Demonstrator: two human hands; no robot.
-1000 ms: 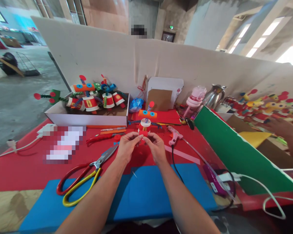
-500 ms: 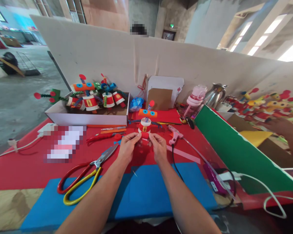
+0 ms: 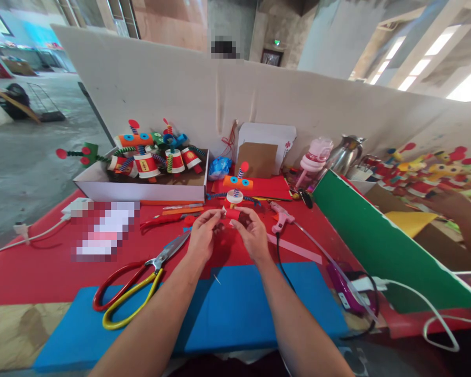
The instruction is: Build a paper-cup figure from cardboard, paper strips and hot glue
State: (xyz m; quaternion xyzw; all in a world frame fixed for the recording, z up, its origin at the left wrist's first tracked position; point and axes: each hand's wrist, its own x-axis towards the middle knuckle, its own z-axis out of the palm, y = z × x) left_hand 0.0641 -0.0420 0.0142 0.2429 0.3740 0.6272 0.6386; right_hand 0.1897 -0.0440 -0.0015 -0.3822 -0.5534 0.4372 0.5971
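Observation:
My left hand (image 3: 202,238) and my right hand (image 3: 253,235) meet over the red table (image 3: 43,272), fingers pinched on a small red paper roll (image 3: 232,214). Just behind the roll stands a paper-cup robot figure (image 3: 235,192) with an orange head, blue eyes and pipe-cleaner arms. Both hands sit just beyond a blue foam sheet (image 3: 227,309).
Large red-and-yellow scissors (image 3: 141,280) lie left of my hands. A pink glue gun (image 3: 280,217) with its cord lies to the right. A white box (image 3: 141,186) of finished figures stands behind. A green board (image 3: 372,246) and another person's arm (image 3: 463,214) are at right.
My hands have lifted the red roll slightly and turned it; the right hand's fingers now curl over it. The cup figure behind shows less of its body.

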